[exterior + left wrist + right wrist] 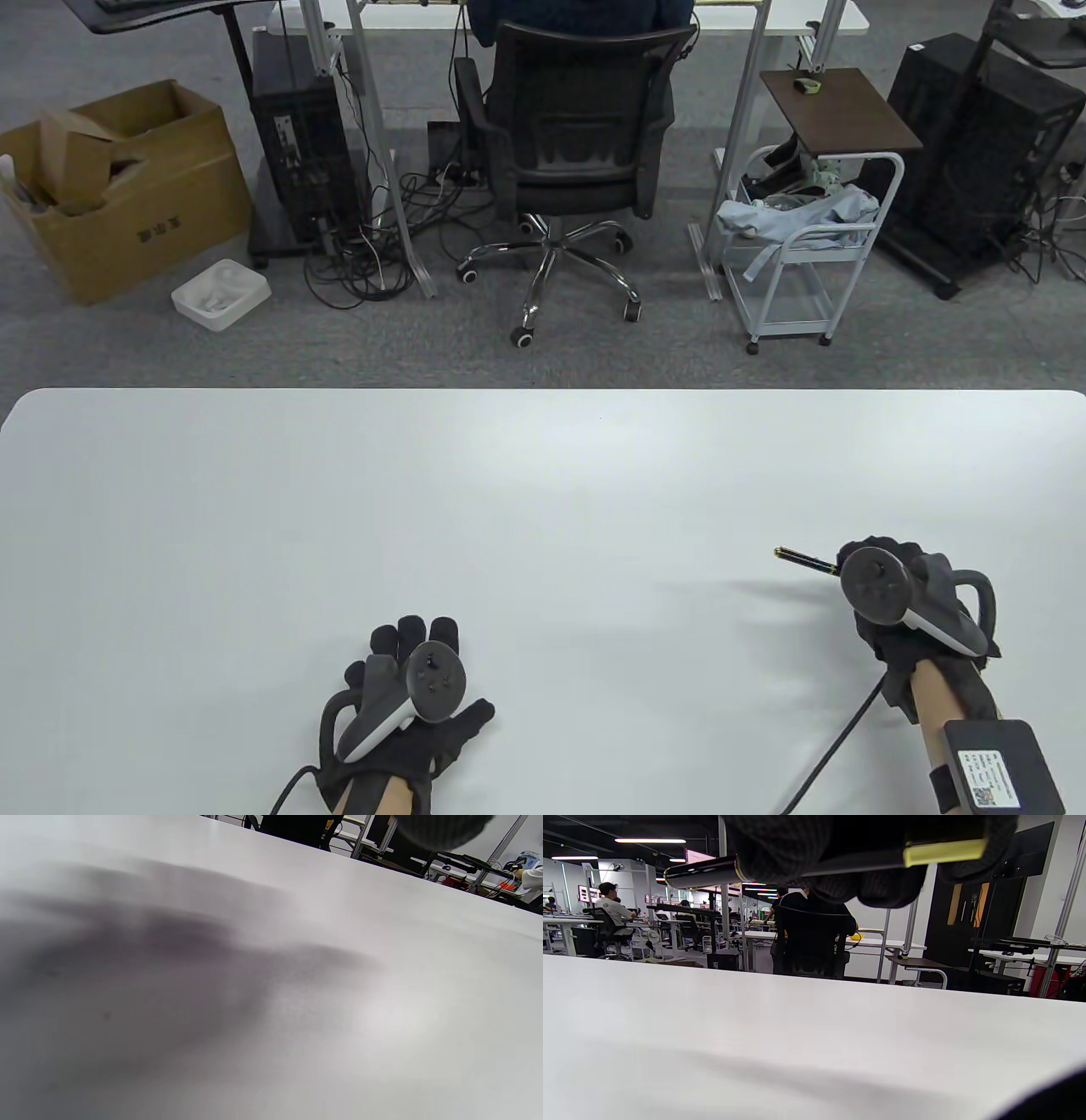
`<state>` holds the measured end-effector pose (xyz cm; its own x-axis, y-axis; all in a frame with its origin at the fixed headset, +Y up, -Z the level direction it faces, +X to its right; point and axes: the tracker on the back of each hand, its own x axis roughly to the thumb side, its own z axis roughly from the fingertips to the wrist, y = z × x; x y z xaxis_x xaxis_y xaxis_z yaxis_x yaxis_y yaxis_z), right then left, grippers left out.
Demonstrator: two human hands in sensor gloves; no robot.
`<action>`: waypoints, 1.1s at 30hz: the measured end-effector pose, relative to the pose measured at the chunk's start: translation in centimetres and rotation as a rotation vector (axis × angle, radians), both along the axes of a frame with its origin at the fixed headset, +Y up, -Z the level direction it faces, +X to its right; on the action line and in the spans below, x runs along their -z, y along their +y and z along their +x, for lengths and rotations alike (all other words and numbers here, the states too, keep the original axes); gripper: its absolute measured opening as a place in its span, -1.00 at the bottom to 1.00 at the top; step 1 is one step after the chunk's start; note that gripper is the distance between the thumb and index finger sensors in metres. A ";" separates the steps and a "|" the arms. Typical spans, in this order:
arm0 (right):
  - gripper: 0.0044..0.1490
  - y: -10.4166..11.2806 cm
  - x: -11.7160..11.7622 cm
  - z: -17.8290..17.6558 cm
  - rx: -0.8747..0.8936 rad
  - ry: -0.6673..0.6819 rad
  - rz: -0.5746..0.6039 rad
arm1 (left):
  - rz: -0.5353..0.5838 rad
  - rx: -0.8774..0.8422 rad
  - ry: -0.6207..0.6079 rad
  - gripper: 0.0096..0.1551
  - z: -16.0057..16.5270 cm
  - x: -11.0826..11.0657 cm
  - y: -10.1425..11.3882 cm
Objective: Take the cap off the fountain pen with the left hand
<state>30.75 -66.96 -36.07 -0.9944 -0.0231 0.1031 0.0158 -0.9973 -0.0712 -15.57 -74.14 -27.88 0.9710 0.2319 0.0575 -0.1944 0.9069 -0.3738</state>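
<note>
My right hand (pixel 882 564) grips a black fountain pen with gold trim (pixel 804 559) above the white table (pixel 543 509) at the right. One end of the pen sticks out to the left of the hand. In the right wrist view the pen (pixel 702 873) lies level under my gloved fingers (pixel 806 853), its gold clip showing at the right. My left hand (pixel 416 654) lies flat and empty on the table near the front edge, fingers spread, far from the pen. The left wrist view shows only the table top and a shadow.
Beyond the table's far edge stand a black office chair (pixel 577 144), a white wire cart (pixel 806 246), a cardboard box (pixel 119 187) and computer towers on the grey floor. A black cable (pixel 836 747) runs from my right wrist.
</note>
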 end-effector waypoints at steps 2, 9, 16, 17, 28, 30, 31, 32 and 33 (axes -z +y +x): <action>-0.41 1.0 -0.4 -0.3 -0.009 -0.011 0.006 | 0.004 0.002 -0.009 0.13 0.2 -0.1 0.1; -0.41 4.4 -2.1 -2.2 -0.020 -0.003 0.057 | 0.005 -0.007 -0.024 0.13 0.4 -0.2 0.1; -0.41 6.9 -4.6 -6.5 -0.014 0.084 0.092 | 0.009 -0.019 -0.039 0.13 0.8 -0.4 0.3; -0.41 7.1 -4.9 -7.2 -0.020 0.098 0.091 | 0.008 -0.020 -0.041 0.13 0.9 -0.4 0.3; -0.41 7.2 -8.4 -14.5 -0.037 0.246 0.095 | 0.016 -0.038 -0.064 0.13 1.3 -0.6 0.4; -0.41 6.7 -9.0 -15.7 -0.046 0.267 0.087 | 0.017 -0.038 -0.070 0.13 1.4 -0.5 0.4; -0.41 6.5 -9.1 -16.1 -0.043 0.275 0.087 | 0.016 -0.038 -0.071 0.13 1.5 -0.5 0.4; -0.41 6.2 -9.3 -16.6 -0.033 0.285 0.087 | 0.014 -0.041 -0.074 0.13 1.5 -0.5 0.3; -0.41 6.0 -9.5 -16.9 -0.021 0.291 0.084 | 0.012 -0.044 -0.076 0.13 1.6 -0.5 0.3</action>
